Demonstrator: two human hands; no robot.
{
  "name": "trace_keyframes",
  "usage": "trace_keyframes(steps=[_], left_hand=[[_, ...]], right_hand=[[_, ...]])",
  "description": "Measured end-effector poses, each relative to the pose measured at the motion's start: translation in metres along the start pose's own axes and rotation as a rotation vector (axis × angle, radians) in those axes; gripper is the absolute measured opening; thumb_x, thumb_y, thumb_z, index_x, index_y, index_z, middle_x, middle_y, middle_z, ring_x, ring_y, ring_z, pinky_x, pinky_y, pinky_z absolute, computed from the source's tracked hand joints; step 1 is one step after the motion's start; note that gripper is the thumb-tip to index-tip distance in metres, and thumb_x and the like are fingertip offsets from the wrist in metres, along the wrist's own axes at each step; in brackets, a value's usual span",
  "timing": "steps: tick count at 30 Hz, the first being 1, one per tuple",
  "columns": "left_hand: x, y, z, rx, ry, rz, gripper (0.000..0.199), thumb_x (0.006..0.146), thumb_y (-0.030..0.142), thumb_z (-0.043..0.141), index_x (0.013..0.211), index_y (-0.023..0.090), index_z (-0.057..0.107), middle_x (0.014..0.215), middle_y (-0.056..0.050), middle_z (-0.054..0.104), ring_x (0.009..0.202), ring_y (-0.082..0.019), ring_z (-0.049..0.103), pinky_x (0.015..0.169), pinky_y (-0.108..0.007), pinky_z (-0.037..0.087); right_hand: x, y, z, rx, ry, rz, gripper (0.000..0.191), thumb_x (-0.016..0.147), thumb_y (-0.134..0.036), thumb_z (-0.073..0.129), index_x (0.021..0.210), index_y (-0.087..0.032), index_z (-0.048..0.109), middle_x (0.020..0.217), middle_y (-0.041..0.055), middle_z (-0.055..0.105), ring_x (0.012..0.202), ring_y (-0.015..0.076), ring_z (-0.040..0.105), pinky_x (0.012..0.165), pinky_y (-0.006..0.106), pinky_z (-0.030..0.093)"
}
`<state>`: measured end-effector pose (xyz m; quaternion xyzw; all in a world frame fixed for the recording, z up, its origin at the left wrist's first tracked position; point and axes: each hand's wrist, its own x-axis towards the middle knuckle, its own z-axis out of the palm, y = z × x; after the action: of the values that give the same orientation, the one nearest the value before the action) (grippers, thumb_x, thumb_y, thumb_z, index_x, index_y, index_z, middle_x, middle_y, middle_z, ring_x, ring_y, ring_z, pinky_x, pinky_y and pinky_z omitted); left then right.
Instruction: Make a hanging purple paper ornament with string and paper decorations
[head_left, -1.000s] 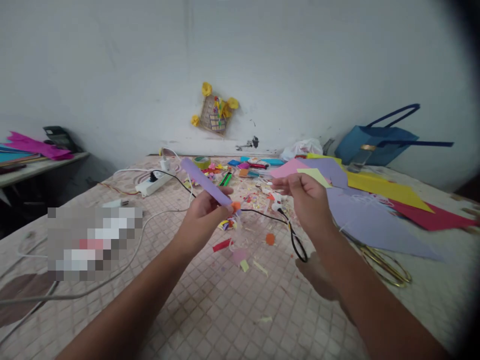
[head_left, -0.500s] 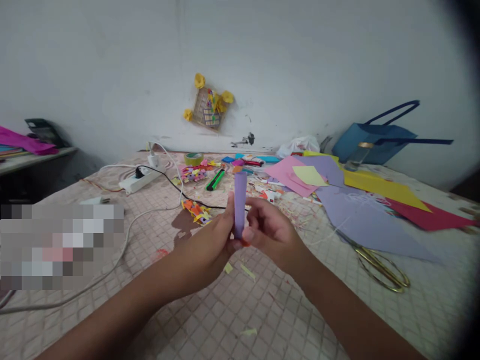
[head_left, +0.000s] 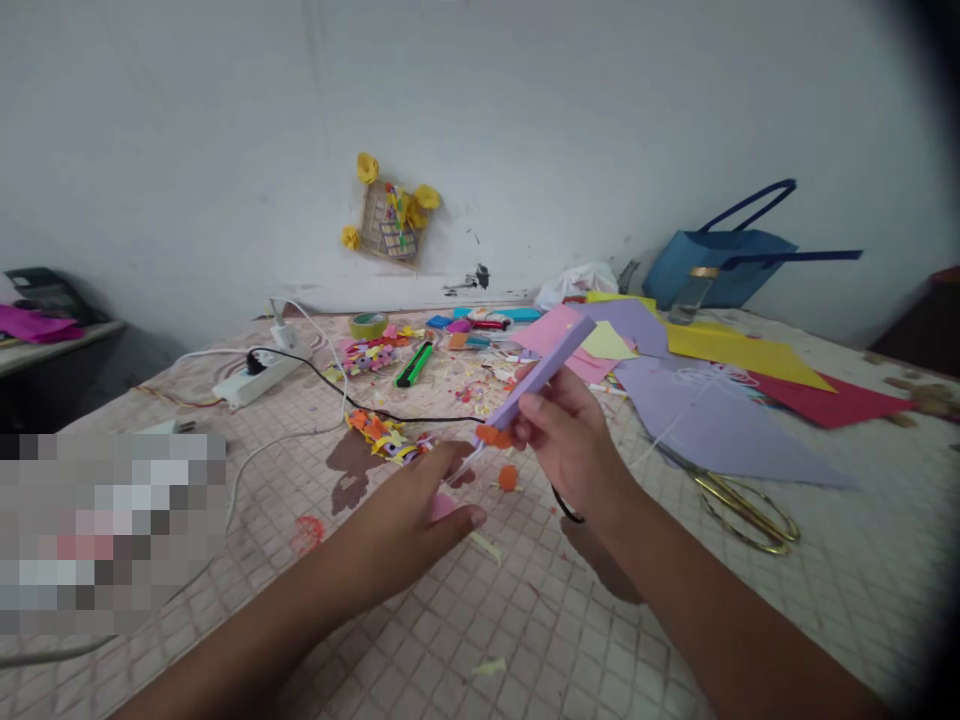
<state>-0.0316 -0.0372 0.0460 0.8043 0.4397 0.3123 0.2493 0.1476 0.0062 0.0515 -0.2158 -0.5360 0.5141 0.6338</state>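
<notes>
My right hand (head_left: 566, 430) is closed around a long folded purple paper piece (head_left: 544, 370), tilted with its upper end to the right. Orange paper (head_left: 493, 436) sits at its lower end. My left hand (head_left: 409, 515) is just left of that end, thumb and fingers apart. A pink piece (head_left: 444, 507) shows between them; I cannot tell whether they touch it. Thin whitish strands (head_left: 469, 460) run from the purple piece's lower end toward my left fingers. A small orange piece (head_left: 508, 478) appears below, between the hands.
Gold-handled scissors (head_left: 742, 510) and coloured paper sheets (head_left: 720, 420) lie at right. A green cutter (head_left: 415, 365), tape roll (head_left: 368, 325) and decorated paper craft (head_left: 382, 435) are beyond my left hand. Cables run from a power strip (head_left: 259, 375). A blue bag (head_left: 712, 265) stands behind.
The purple piece has gone from upright between both hands to tilted right in my right hand alone. My left hand has moved down and left, its fingers parting. The view has shifted slightly right.
</notes>
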Motion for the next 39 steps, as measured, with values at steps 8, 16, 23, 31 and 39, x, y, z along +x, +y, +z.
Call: trace_keyframes(steps=[8, 16, 23, 31, 39], left_hand=[[0.005, -0.009, 0.007, -0.001, 0.006, -0.110, 0.029, 0.072, 0.023, 0.062, 0.101, 0.022, 0.063, 0.081, -0.004, 0.068, 0.065, -0.018, 0.062, 0.056, -0.028, 0.046], [0.007, -0.023, 0.023, 0.049, -0.179, -0.200, 0.052, 0.075, 0.032, 0.061, 0.123, 0.019, 0.047, 0.105, -0.008, 0.060, 0.085, -0.019, 0.057, 0.069, -0.030, 0.046], [0.013, -0.025, 0.027, 0.096, -0.146, -0.133, 0.063, 0.078, 0.043, 0.059, 0.131, 0.015, 0.040, 0.110, -0.012, 0.054, 0.089, -0.022, 0.053, 0.080, -0.038, 0.045], [0.010, -0.016, 0.034, -0.155, -0.269, 0.096, 0.029, 0.077, 0.038, 0.064, 0.099, 0.019, 0.060, 0.106, -0.008, 0.052, 0.099, -0.020, 0.051, 0.080, -0.031, 0.047], [0.010, -0.010, 0.034, -0.242, -0.301, 0.096, 0.013, 0.080, 0.029, 0.058, 0.078, 0.017, 0.054, 0.084, -0.001, 0.054, 0.082, -0.015, 0.050, 0.073, -0.027, 0.040]], right_hand=[[0.015, -0.016, -0.016, 0.148, 0.171, -0.024, 0.017, 0.067, -0.026, 0.069, 0.078, -0.023, 0.055, 0.054, -0.0086, 0.048, 0.045, 0.0070, 0.040, 0.041, 0.020, 0.034], [0.016, -0.024, -0.016, 0.235, 0.199, -0.065, 0.018, 0.062, -0.023, 0.074, 0.075, -0.022, 0.061, 0.053, -0.0080, 0.049, 0.048, 0.0055, 0.042, 0.042, 0.017, 0.036], [0.011, -0.028, -0.011, 0.295, 0.170, -0.017, 0.020, 0.060, -0.024, 0.077, 0.077, -0.021, 0.066, 0.055, -0.0071, 0.052, 0.051, 0.0047, 0.045, 0.045, 0.014, 0.041], [0.010, -0.030, -0.008, 0.289, 0.135, -0.030, 0.021, 0.060, -0.023, 0.078, 0.078, -0.021, 0.068, 0.054, -0.0074, 0.054, 0.050, 0.0043, 0.045, 0.045, 0.013, 0.042], [0.013, -0.027, -0.012, 0.284, 0.162, -0.022, 0.020, 0.060, -0.024, 0.076, 0.078, -0.020, 0.068, 0.060, -0.0065, 0.058, 0.054, 0.0050, 0.052, 0.049, 0.015, 0.045]])
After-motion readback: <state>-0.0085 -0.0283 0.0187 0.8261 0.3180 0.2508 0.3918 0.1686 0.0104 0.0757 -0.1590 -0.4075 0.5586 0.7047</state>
